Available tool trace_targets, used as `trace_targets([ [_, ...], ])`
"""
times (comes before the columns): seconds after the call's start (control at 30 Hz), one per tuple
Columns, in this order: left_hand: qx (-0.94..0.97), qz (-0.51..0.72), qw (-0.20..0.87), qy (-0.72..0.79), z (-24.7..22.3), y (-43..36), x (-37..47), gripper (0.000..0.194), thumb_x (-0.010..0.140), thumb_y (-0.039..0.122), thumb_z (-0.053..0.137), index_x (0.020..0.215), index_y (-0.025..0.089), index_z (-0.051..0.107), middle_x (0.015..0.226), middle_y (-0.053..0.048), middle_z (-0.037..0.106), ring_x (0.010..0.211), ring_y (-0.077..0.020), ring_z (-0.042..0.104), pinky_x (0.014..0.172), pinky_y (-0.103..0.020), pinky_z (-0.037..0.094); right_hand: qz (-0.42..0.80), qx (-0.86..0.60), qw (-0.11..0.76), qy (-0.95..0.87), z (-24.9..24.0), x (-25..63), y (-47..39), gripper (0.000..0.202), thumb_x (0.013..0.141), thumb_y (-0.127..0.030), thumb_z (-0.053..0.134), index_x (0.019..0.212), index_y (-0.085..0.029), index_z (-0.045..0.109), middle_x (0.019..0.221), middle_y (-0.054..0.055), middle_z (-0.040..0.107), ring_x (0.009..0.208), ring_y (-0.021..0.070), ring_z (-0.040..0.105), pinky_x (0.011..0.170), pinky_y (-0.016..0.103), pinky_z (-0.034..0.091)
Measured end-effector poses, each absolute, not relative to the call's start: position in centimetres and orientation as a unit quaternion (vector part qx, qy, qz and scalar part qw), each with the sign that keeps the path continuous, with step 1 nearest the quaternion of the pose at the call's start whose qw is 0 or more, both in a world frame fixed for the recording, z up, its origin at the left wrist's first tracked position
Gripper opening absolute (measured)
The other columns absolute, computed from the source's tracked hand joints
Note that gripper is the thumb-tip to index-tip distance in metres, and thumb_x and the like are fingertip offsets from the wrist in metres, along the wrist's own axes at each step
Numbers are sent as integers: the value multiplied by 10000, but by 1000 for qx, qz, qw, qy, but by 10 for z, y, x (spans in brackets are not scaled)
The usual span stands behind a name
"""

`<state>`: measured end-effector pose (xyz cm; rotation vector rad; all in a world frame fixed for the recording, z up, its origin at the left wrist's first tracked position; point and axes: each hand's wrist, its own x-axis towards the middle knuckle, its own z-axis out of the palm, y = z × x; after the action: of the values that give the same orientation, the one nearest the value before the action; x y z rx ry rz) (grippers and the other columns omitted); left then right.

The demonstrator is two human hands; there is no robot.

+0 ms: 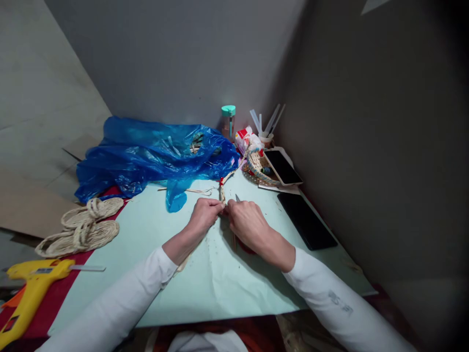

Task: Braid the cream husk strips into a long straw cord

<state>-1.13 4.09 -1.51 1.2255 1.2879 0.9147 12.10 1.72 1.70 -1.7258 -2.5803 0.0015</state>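
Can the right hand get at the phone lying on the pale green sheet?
Probably yes: the phone lies just right of the right hand, with nothing large on the sheet between them. The hand is busy at the strip, though, and would likely have to leave off first.

Left of the strand (222,192) lie sandals (85,236), a glue gun (39,272) before them, a bag (146,152) behind.

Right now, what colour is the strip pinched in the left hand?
The strip is pale straw, best seen in the head view.
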Motion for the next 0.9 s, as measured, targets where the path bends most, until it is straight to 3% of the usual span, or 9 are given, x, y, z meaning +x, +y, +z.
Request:
trace_targets([
  [0.2, 443, 405, 644, 474, -15, 39, -17, 109, 639, 212, 636, 614, 112, 601, 453, 48, 421, 383, -24, 263, 408, -206, 102, -56, -521, 1, -852, 8, 104, 1, 255, 850, -53, 383, 1018, -78, 573, 842, 149, 669, 650, 213, 646, 504, 279, 336],
  [0.3, 421, 414, 661, 462, -13, 40, -22, 150, 645, 237, 659, 696, 98, 639, 449, 55, 406, 379, -21, 259, 402, -193, 104, -23, -506, 32, -862, 11, 111, 4, 227, 886, -140, 399, 992, -114, 598, 824, 123, 683, 636, 205, 637, 515, 275, 318],
  [0.4, 416, 421, 656, 469, -12, 41, -25, 163, 651, 224, 667, 735, 85, 648, 502, 27, 474, 382, -5, 227, 395, -186, 76, 52, -546, 137, -825, 22, 127, 17, 313, 943, -349, 379, 870, -166, 623, 762, 82, 687, 656, 190, 622, 575, 270, 333],
  [0.5, 418, 417, 670, 450, -11, 43, -24, 161, 662, 200, 659, 761, 74, 644, 635, -27, 564, 397, 9, 227, 392, -176, 70, 166, -558, 250, -773, 22, 139, 33, 292, 939, -354, 392, 876, -167, 608, 827, 68, 678, 738, 165, 599, 641, 256, 356],
  [0.6, 425, 415, 677, 436, -9, 41, -22, 118, 678, 190, 640, 720, 83, 613, 604, -2, 526, 389, 9, 236, 386, -169, 99, 389, -480, 274, -737, 9, 138, 43, 268, 925, -354, 394, 816, -171, 557, 733, 17, 611, 597, 107, 520, 566, 225, 348],
  [0.7, 449, 410, 663, 438, -5, 37, -20, 100, 708, 198, 601, 710, 102, 575, 552, 22, 499, 376, -1, 249, 378, -169, 120, 546, -444, 295, -646, -4, 130, 46, 254, 889, -366, 427, 724, -180, 477, 573, -49, 428, 428, 63, 303, 425, 213, 224],
  [0.8, 479, 416, 615, 468, -4, 32, -19, 143, 734, 200, 564, 862, 139, 542, 565, 20, 568, 363, -24, 298, 373, -167, 174, 609, -430, 312, -589, -9, 125, 43, 245, 852, -372, 472, 705, -176, 476, 533, -70, 331, 413, 58, 185, 397, 228, 123],
  [0.9, 528, 397, 554, 506, -7, 30, -23, 194, 741, 219, 562, 925, 178, 513, 526, 44, 584, 352, -55, 376, 375, -172, 238, 590, -441, 316, -598, -10, 126, 41, 267, 832, -383, 488, 672, -169, 494, 510, -74, 291, 421, 61, 185, 412, 232, 124],
])
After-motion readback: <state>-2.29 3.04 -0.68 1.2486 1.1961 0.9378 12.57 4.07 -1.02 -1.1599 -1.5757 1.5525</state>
